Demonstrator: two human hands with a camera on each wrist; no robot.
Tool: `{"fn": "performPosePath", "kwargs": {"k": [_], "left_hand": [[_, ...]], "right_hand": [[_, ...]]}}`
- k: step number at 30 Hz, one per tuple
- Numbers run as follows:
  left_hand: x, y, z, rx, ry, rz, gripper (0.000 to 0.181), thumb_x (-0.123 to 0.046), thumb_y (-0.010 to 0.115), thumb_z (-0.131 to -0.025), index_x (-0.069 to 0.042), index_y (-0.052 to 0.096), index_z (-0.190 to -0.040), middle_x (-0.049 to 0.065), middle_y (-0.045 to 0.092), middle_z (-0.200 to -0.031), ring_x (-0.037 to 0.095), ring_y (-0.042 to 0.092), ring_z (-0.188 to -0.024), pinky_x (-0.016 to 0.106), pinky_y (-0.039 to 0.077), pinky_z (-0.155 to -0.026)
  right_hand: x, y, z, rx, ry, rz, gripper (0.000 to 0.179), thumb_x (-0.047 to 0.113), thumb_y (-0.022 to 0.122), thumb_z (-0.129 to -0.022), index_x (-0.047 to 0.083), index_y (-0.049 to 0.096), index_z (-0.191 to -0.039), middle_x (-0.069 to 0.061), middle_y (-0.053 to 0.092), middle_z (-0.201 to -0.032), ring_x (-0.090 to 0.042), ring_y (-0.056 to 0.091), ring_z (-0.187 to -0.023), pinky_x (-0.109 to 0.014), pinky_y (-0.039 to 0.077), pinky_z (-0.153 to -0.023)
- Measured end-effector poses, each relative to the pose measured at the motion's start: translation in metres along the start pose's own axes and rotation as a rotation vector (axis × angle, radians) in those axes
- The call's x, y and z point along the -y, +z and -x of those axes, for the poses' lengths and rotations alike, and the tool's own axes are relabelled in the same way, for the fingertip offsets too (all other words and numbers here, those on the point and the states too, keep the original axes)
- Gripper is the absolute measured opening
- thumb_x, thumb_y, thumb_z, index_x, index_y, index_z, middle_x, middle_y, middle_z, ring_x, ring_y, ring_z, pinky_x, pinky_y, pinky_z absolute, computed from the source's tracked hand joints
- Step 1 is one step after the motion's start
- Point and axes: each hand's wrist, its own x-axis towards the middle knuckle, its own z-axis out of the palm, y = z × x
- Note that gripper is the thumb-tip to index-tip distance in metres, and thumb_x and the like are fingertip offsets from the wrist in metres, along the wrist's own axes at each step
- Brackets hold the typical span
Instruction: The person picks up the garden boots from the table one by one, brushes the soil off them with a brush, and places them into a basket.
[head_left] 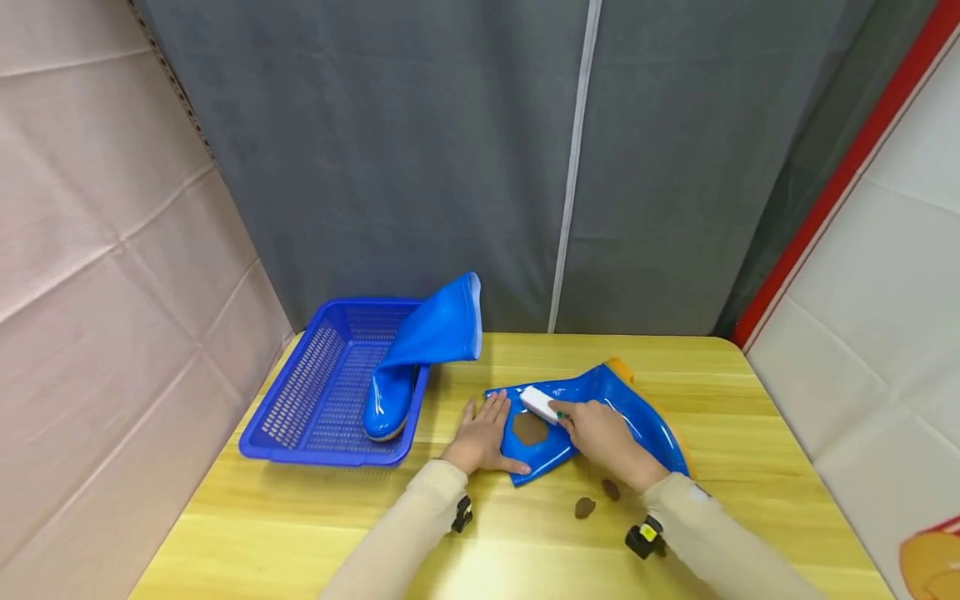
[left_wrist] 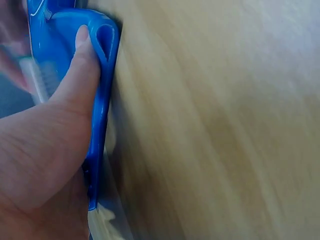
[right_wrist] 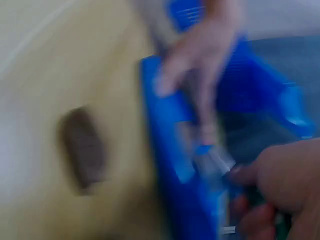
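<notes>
A blue rain boot (head_left: 551, 458) with a yellow-orange sole lies on its side on the table. A brown patch (head_left: 530, 428) marks its shaft. My left hand (head_left: 482, 439) presses on the shaft near its top opening, fingers spread; in the left wrist view the thumb (left_wrist: 80, 70) lies along the folded opening. My right hand (head_left: 603, 437) grips a brush (head_left: 538, 403) with white bristles and a bit of green at the handle. The brush is on the shaft just beside the brown patch. The right wrist view is blurred.
To the left stands a blue plastic basket (head_left: 288, 450) with a second blue boot (head_left: 435, 329) leaning out over its right rim. Brown lumps (head_left: 584, 507) lie on the wooden table (head_left: 525, 550) near my right forearm. A grey curtain (head_left: 375, 150) hangs behind the table.
</notes>
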Motion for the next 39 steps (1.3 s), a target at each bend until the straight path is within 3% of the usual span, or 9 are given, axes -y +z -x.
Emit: {"fn": "performPosePath", "kwargs": {"k": [6,15,22,26,29,32,35,39], "left_hand": [[0.0,0.002,-0.003,-0.003,0.002,0.007,0.127,-0.085,0.056,-0.061,-0.01,0.01,-0.153,0.006,0.005,-0.162,0.023,0.008,-0.151,0.052,0.009,-0.121],[-0.001,0.003,-0.003,-0.002,-0.003,-0.011,0.128,-0.087,0.055,-0.059,-0.012,0.012,-0.153,0.004,0.006,-0.162,0.023,0.009,-0.151,0.052,0.009,-0.121],[0.0,0.003,-0.002,-0.006,0.001,0.012,0.128,-0.087,0.056,-0.058,-0.012,0.012,-0.153,0.005,0.006,-0.162,0.023,0.009,-0.151,0.053,0.009,-0.121],[0.003,0.003,0.001,-0.004,-0.006,0.033,0.128,-0.085,0.057,-0.059,-0.011,0.011,-0.153,0.004,0.005,-0.162,0.023,0.007,-0.151,0.053,0.007,-0.121],[0.005,0.003,0.001,-0.011,-0.004,0.04,0.128,-0.085,0.058,-0.059,-0.011,0.012,-0.152,0.005,0.005,-0.162,0.024,0.008,-0.151,0.054,0.007,-0.121],[0.004,0.003,0.001,-0.023,-0.005,0.041,0.128,-0.084,0.059,-0.058,-0.01,0.013,-0.152,0.006,0.007,-0.162,0.024,0.009,-0.15,0.054,0.008,-0.12],[0.003,0.003,0.001,-0.027,-0.009,0.04,0.128,-0.084,0.059,-0.058,-0.01,0.013,-0.152,0.005,0.007,-0.162,0.024,0.009,-0.151,0.055,0.008,-0.12],[0.001,0.004,0.001,-0.04,-0.005,0.024,0.129,-0.086,0.057,-0.057,-0.011,0.012,-0.152,0.005,0.006,-0.162,0.024,0.008,-0.151,0.054,0.008,-0.12]], "right_hand": [[0.008,0.016,0.005,0.089,0.029,-0.022,0.037,0.023,0.057,-0.094,0.026,0.057,-0.131,0.002,0.044,-0.049,-0.011,0.042,-0.04,-0.018,0.031,-0.041],[0.003,-0.004,0.031,0.122,0.056,-0.022,0.037,0.02,0.058,-0.094,0.026,0.058,-0.13,0.002,0.038,-0.047,-0.011,0.04,-0.036,-0.017,0.03,-0.038],[0.001,-0.012,0.051,0.122,0.058,0.045,0.035,0.022,0.06,-0.092,0.029,0.061,-0.126,0.003,0.037,-0.053,-0.01,0.037,-0.043,-0.019,0.027,-0.042],[-0.003,-0.013,0.063,0.104,0.061,0.064,0.035,0.021,0.063,-0.089,0.031,0.063,-0.123,0.003,0.051,-0.061,-0.01,0.036,-0.046,-0.02,0.024,-0.044],[-0.005,-0.011,0.068,0.068,0.04,0.062,0.034,0.021,0.064,-0.089,0.031,0.064,-0.121,0.0,0.067,-0.079,-0.009,0.037,-0.05,-0.021,0.024,-0.045],[-0.008,-0.009,0.067,0.035,0.025,0.045,0.033,0.022,0.063,-0.09,0.03,0.064,-0.122,-0.002,0.072,-0.095,-0.008,0.039,-0.053,-0.021,0.026,-0.045],[-0.012,-0.009,0.064,0.034,0.043,0.025,0.033,0.024,0.062,-0.091,0.031,0.063,-0.123,0.003,0.066,-0.081,-0.007,0.038,-0.048,-0.02,0.026,-0.044],[-0.015,-0.015,0.056,0.045,0.065,0.0,0.033,0.026,0.059,-0.093,0.031,0.061,-0.125,0.006,0.044,-0.059,-0.007,0.034,-0.042,-0.02,0.026,-0.042]]}}
